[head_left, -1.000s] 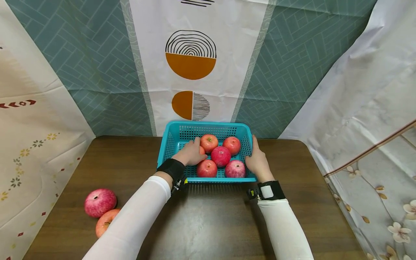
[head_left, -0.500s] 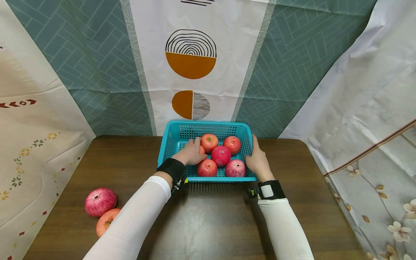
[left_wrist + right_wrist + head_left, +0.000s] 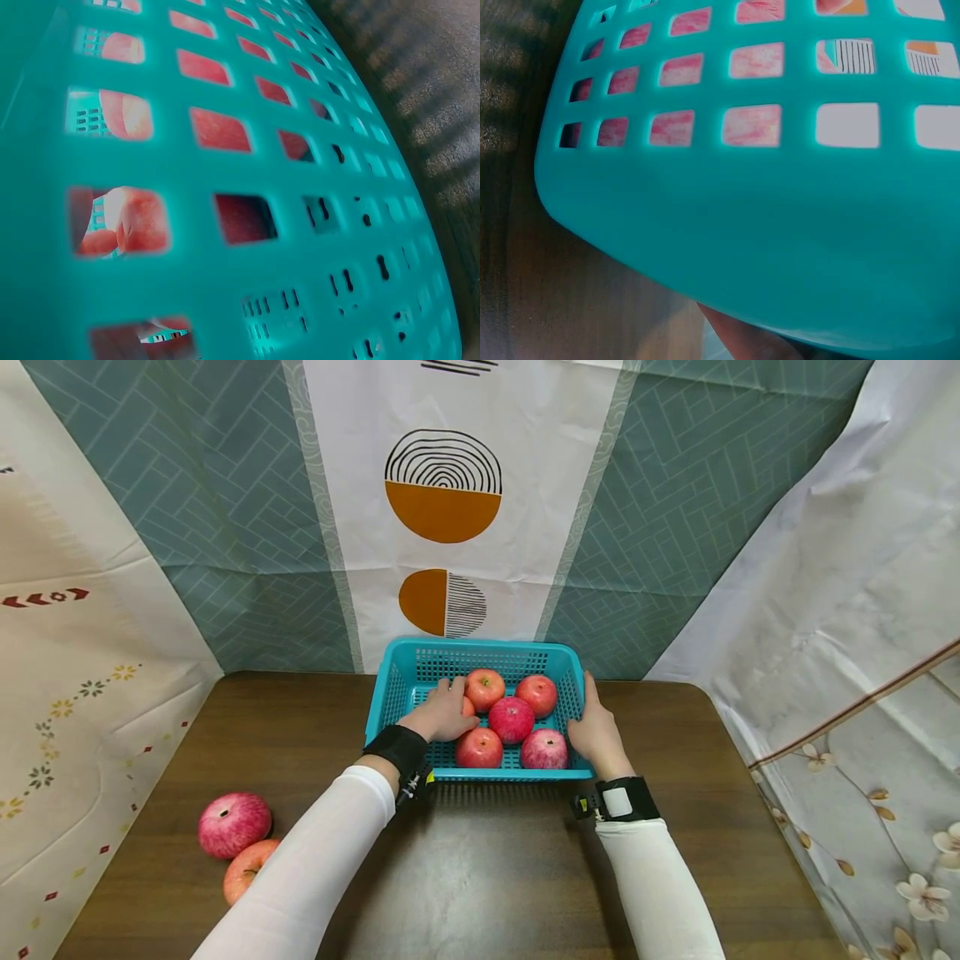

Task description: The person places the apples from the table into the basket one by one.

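Note:
A turquoise plastic basket [image 3: 483,646] with perforated walls stands on the table, holding several red and pink apples [image 3: 512,720]. Reaching over its left side, my left hand [image 3: 441,713] has its fingers around a light red apple [image 3: 468,706], mostly hidden under the hand. My right hand [image 3: 597,735] grips the basket's right wall, thumb at the inner side of the rim and index finger stretched along it. Through the wall holes, the left wrist view shows fruit and a bit of fingers; the right wrist view shows mostly the basket wall [image 3: 705,210].
On the brown table [image 3: 510,877], a dark pink apple [image 3: 234,825] and a red-orange apple [image 3: 246,870] lie at the left, the latter partly behind the left sleeve [image 3: 315,860]. A patterned cloth [image 3: 442,552] hangs right behind the basket.

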The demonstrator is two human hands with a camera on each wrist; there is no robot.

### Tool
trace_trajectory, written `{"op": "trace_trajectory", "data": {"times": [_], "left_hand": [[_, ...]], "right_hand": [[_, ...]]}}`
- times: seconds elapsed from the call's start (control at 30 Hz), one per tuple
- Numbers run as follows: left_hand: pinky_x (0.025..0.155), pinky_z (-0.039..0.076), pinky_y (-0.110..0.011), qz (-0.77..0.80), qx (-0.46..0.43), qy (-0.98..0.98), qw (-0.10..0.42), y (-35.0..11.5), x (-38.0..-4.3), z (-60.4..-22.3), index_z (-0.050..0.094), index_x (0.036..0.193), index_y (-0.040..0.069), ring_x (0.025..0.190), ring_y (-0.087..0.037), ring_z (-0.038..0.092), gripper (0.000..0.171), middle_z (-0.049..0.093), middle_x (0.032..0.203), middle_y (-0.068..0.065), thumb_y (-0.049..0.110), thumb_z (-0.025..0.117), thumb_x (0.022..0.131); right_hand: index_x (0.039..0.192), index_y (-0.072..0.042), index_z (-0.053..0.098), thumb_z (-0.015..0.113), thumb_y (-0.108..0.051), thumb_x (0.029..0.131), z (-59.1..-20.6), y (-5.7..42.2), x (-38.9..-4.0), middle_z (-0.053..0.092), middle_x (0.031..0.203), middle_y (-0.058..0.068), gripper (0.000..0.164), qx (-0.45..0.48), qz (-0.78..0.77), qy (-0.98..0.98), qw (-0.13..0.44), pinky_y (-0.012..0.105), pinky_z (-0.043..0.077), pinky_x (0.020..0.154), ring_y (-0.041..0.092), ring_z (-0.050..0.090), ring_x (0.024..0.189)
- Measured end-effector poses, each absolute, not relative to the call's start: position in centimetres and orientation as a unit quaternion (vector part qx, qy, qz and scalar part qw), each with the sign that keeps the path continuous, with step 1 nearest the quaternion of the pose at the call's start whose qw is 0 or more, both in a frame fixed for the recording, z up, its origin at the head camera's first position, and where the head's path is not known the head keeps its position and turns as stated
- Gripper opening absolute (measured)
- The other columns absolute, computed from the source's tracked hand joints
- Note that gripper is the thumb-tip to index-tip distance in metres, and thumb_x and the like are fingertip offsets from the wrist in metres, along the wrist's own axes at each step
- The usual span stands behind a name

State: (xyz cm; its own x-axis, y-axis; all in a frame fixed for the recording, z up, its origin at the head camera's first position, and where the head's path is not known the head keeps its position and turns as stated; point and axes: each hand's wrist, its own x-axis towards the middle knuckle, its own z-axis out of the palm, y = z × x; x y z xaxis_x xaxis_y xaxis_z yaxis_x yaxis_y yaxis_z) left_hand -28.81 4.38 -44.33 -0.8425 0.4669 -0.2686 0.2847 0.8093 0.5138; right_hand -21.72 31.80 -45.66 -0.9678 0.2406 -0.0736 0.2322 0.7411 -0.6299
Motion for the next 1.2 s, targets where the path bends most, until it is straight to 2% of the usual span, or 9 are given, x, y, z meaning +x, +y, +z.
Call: {"op": "trace_trajectory", "data": {"times": [0.27, 0.47, 0.67, 0.87, 1.2], "left_hand": [[0.119, 0.036, -0.062, 0.224, 0.214, 0.935, 0.174, 4.1, -28.4, -43.9, 0.021, 0.166, 0.000, 0.154, -0.049, 0.027, 0.082, 0.021, 0.169, -0.030, 0.035, 0.064, 0.105], [0.119, 0.036, -0.061, 0.207, 0.231, 0.936, 0.168, 3.9, -28.4, -43.2, 0.022, 0.167, 0.002, 0.155, -0.046, 0.026, 0.082, 0.021, 0.170, -0.028, 0.039, 0.063, 0.107], [0.114, 0.040, -0.062, 0.224, 0.247, 0.931, 0.146, 2.9, -28.0, -41.4, 0.034, 0.162, 0.003, 0.147, -0.043, 0.034, 0.072, 0.032, 0.163, -0.025, 0.038, 0.063, 0.106], [0.114, 0.041, -0.058, 0.254, 0.283, 0.914, 0.141, 1.0, -27.4, -40.3, 0.047, 0.155, 0.003, 0.148, -0.042, 0.034, 0.059, 0.037, 0.161, -0.023, 0.035, 0.061, 0.108], [0.115, 0.044, -0.056, 0.258, 0.331, 0.904, 0.076, -2.8, -25.6, -38.9, 0.057, 0.148, 0.004, 0.146, -0.039, 0.040, 0.051, 0.044, 0.159, -0.019, 0.030, 0.068, 0.106]], "right_hand": [[0.172, -0.010, 0.005, 0.054, -0.008, 0.100, -45.7, 31.7, -21.7, 0.055, 0.145, 0.038, 0.088, -0.128, 0.339, -0.932, 0.007, 0.069, 0.052, 0.096, 0.055, 0.065, 0.117], [0.172, -0.012, 0.004, 0.054, -0.007, 0.101, -45.7, 31.7, -21.7, 0.054, 0.147, 0.037, 0.088, -0.127, 0.345, -0.930, 0.002, 0.070, 0.051, 0.098, 0.056, 0.064, 0.120], [0.172, -0.011, 0.002, 0.052, -0.006, 0.101, -45.8, 31.8, -21.7, 0.052, 0.149, 0.038, 0.087, -0.124, 0.344, -0.931, 0.004, 0.070, 0.051, 0.098, 0.056, 0.065, 0.119], [0.172, -0.010, 0.002, 0.052, -0.006, 0.101, -45.7, 31.9, -21.6, 0.054, 0.146, 0.039, 0.087, -0.123, 0.344, -0.931, 0.005, 0.070, 0.052, 0.096, 0.055, 0.067, 0.114], [0.172, -0.011, 0.000, 0.051, -0.007, 0.101, -45.7, 31.8, -21.6, 0.056, 0.143, 0.039, 0.088, -0.121, 0.342, -0.932, -0.001, 0.066, 0.056, 0.089, 0.053, 0.069, 0.107]]}}
